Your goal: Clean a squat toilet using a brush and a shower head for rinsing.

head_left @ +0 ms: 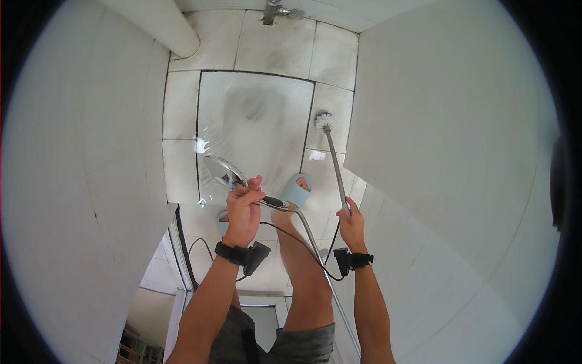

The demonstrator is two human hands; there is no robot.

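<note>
My left hand (244,213) is closed round the handle of a chrome shower head (227,171), with a metal hose (315,242) running from it toward the lower right. Fine jets of water leave the shower head toward the left edge of the white squat toilet (288,94). In my right hand (352,225) is the grey handle of a toilet brush (334,159). Its white bristles touch the floor tiles just right of the squat toilet, near the right wall.
A thick white pipe (163,27) meets the floor at the far left, and a metal valve (273,12) sits at the back wall. Walls close in on both sides. My feet stand in light blue slippers (296,193) by the toilet's near end. A doorway (163,267) lies at the lower left.
</note>
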